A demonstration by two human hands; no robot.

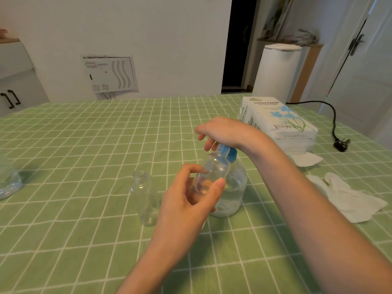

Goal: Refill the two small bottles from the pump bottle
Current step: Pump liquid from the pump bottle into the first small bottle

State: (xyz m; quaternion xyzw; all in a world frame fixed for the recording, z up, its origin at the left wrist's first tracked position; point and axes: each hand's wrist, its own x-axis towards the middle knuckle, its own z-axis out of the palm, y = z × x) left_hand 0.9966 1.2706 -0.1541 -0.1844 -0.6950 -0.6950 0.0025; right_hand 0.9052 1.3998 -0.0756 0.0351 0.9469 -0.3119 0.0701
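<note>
The left hand (191, 194), at centre low, is closed round the held small bottle (214, 168). Thumb and fingertips are pinched on its clear body. The bottle is lifted off the desk (84, 145) and tilted, with its open neck brought up to 12 o'clock just under the pump head (228, 152), probably so the spout empties straight in. The spout tip itself is hidden, so mouth-to-spout alignment cannot be confirmed.

At 9 o'clock of that hand, the second small bottle (146, 198) is stood upright on the desk. It is uncapped and looks empty. It seems parked within easy reach for its turn.

Just behind the held bottle, at 3 o'clock, the pump bottle (233, 194) is stood on the desk, with clear liquid seen inside. The right hand (224, 130) is laid over the blue pump head from above. The heel of the palm is on top and the fingers hang loosely bent, wrapped round nothing. The pose suits pressing down.

Further off at 3 o'clock, crumpled tissues (350, 198) are left lying, likely for drips. At 1 o'clock a tissue pack (282, 122) is set, and beyond it a plug (341, 144) with its cord.
</note>
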